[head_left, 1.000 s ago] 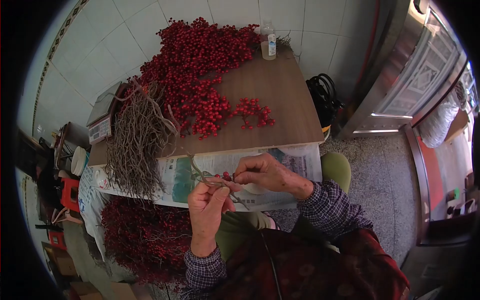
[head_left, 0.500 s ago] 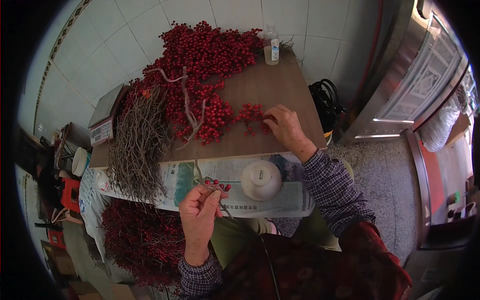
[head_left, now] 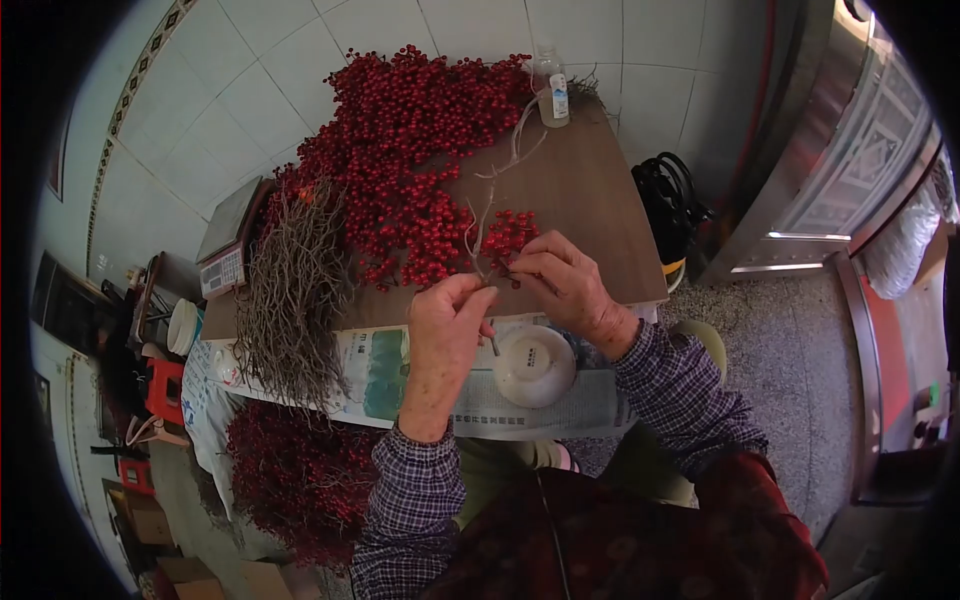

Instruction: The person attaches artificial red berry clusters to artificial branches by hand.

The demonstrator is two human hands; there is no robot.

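Note:
My left hand (head_left: pixel 450 325) is closed in a pinch around a bare, forked branch (head_left: pixel 484 225). The branch rises toward the bottle, and its cut lower end pokes out below the fingers. Close beside it, my right hand (head_left: pixel 570 285) pinches the stem end of a small sprig of red berries (head_left: pixel 512 230). The two hands nearly meet over the table's front edge. Behind them lies a large heap of red berry sprigs (head_left: pixel 410 130) on the wooden table (head_left: pixel 590 190). A bundle of bare twigs (head_left: pixel 290 290) hangs over the table's edge at the left.
An upturned white bowl (head_left: pixel 535 366) sits on newspaper (head_left: pixel 480 410) in front of the table. A bottle (head_left: pixel 553 95) stands at the back, a scale (head_left: pixel 225 240) at the left. More berry branches (head_left: pixel 300 480) lie below left. Black cables (head_left: pixel 675 195) hang at the right.
My left hand has moved up and right, bringing the bare branch beside the berry sprig. The branch now reaches toward the bottle. My right hand has dipped slightly, still pinching the sprig.

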